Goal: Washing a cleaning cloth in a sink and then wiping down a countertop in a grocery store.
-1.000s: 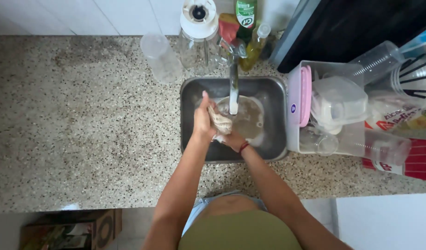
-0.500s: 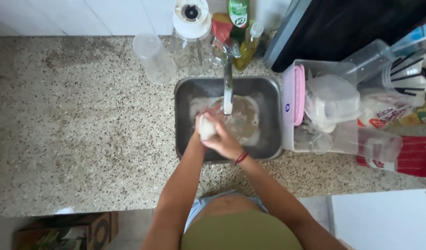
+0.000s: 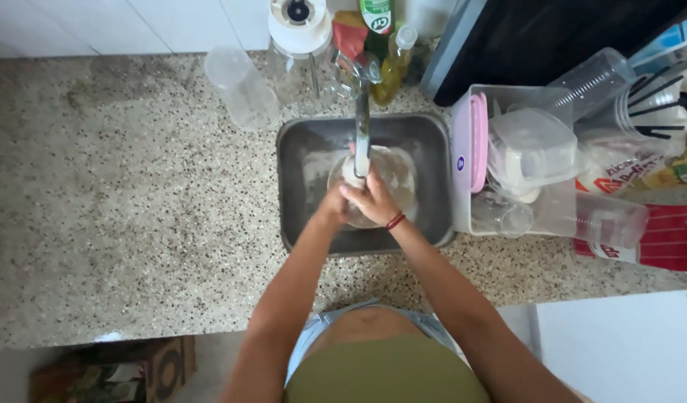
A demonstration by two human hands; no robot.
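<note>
Both my hands meet over the steel sink [image 3: 299,138], right under the spout of the tap [image 3: 362,119]. My right hand [image 3: 372,198], with a red band on its wrist, and my left hand [image 3: 331,207] close together around a pale wet wad of cloth [image 3: 350,172]. Below the hands, a round clear bowl [image 3: 399,179] sits on the sink floor with cloudy water in it. Most of the cloth is hidden by my fingers and the tap.
A speckled stone counter [image 3: 120,201] runs left of the sink. Behind it stand a clear plastic cup [image 3: 239,86], a blender jar [image 3: 300,30] and bottles [image 3: 392,63]. On the right is a drying rack [image 3: 537,157] crowded with clear containers and a pink lid [image 3: 470,142].
My hands have moved right and further back in the sink, from its left part to directly beneath the tap spout, still squeezing the pale cloth.
</note>
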